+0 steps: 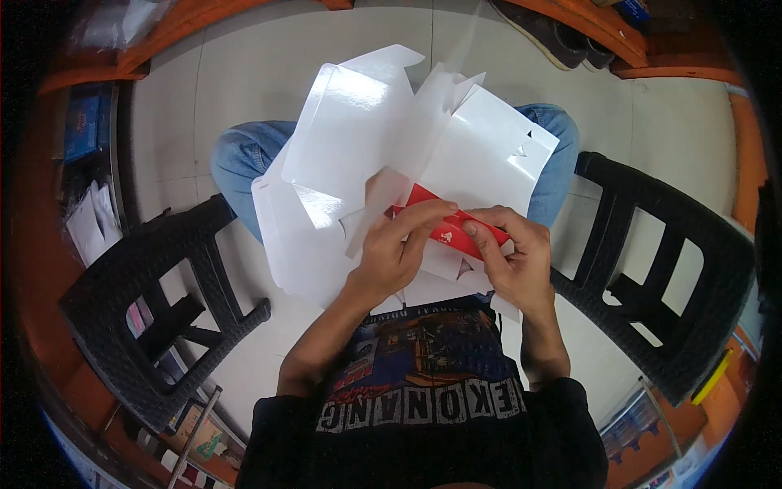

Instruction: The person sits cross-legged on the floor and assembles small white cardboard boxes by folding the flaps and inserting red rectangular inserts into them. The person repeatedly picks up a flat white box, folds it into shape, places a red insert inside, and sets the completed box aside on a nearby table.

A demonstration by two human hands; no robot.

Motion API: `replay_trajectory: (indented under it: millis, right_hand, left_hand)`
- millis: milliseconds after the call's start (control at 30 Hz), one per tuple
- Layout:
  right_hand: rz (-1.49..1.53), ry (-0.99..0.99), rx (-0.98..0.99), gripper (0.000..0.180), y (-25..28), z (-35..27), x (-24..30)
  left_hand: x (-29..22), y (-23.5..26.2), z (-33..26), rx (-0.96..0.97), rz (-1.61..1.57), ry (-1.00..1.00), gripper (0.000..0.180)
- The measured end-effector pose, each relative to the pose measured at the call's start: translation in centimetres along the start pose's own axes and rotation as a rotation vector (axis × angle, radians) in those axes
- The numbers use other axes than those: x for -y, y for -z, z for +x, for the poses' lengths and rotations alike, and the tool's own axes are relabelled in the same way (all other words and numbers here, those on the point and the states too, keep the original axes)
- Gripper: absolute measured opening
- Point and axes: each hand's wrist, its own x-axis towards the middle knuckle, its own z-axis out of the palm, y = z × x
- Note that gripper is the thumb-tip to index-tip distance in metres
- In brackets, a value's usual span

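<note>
Red-printed carton blank (441,226) pinched between left hand (397,248) and right hand (511,254)

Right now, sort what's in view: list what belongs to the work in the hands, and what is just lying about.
In the work:
left hand
right hand
red-and-white carton blank, gripped by both hands
stack of white flat carton blanks on the lap

Lying about:
left black plastic chair
right black plastic chair
dark shoes on the floor
papers at far left

I see glossy white carton sheets (456,147) over blue jeans (244,155), and one red piece (444,228) with a white mark. Black woven chairs (660,269) flank me on the pale floor (252,73); my shirt (423,391) is black with a multicoloured print.
</note>
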Motion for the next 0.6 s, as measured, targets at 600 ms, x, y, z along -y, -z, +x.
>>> replay_trajectory:
  millis: [600]
  right_hand:
    - [0.040, 0.012, 0.100, 0.018, 0.2, 0.7, -0.5]
  left_hand:
    - [-0.6, 2.0, 1.4, 0.179, 0.015, 0.025, 0.022]
